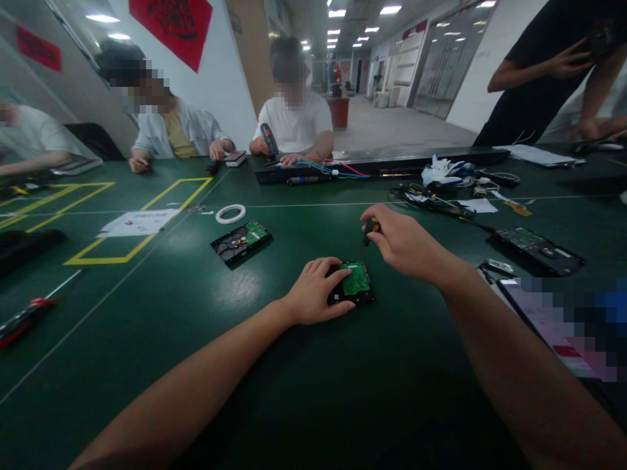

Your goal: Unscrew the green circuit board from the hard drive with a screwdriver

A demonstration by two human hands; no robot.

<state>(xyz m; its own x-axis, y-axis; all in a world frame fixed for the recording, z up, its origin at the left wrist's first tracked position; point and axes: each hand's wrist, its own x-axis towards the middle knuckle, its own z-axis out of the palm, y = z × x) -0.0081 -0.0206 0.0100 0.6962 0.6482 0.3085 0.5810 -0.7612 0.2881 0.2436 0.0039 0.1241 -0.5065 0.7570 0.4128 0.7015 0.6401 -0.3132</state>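
A hard drive (356, 281) lies on the green table with its green circuit board facing up. Across its left side rests my left hand (318, 290), gripping it with the thumb at the near edge and the fingers at the far one. My right hand (396, 238) pinches the dark-and-yellow handle of a small screwdriver (371, 228) from above. The thin shaft points down to the far right part of the board; whether its tip sits in a screw is too small to tell. Left of my hands lies a second hard drive (241, 243).
A roll of white tape (230, 213) lies behind the second drive. Another hard drive (536, 250) is at right, near cables and gloves (448, 172). A red-and-black screwdriver (29, 320) lies at far left. Across the table, a person (294, 124) holds a power screwdriver (269, 139).
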